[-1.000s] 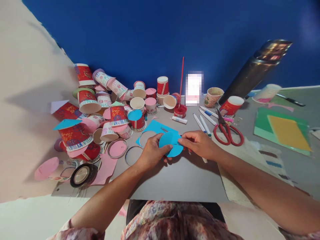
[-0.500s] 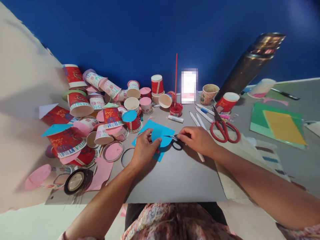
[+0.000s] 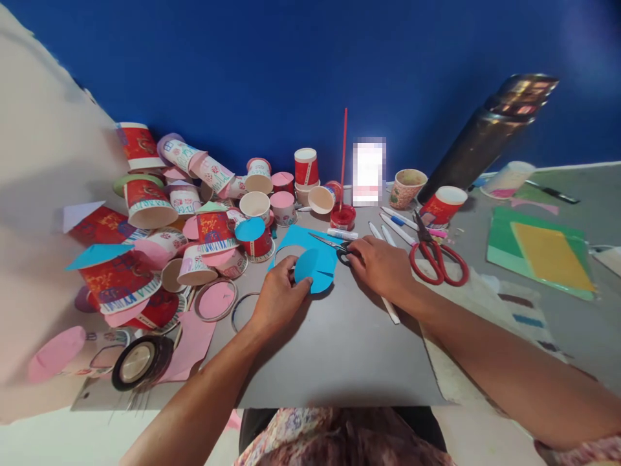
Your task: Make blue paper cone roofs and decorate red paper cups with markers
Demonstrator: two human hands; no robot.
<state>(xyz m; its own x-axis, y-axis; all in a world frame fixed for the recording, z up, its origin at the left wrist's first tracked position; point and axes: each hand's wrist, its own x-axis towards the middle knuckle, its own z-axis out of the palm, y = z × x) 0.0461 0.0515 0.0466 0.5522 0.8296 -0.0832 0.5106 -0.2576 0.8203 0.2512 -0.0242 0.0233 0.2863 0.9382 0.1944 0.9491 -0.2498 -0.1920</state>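
My left hand pinches a blue paper circle at its left edge. A slit runs into the circle from its right side. In my right hand is a small pair of black-handled scissors, whose blades point left and lie above the circle, apart from it. Underneath, on the desk, rests a blue paper sheet. A ring of tape lies partly on that sheet, half hidden by my left fingers. Another ring sits beside my left wrist.
Decorated paper cups crowd the left side, with a black tape roll in front. Red-handled scissors and several markers lie on the right. A dark flask, a lit phone and a red paint pot stand behind.
The scissors have come out of the slit in the circle and now sit above it. The circle has turned flatter toward me, showing the cut.
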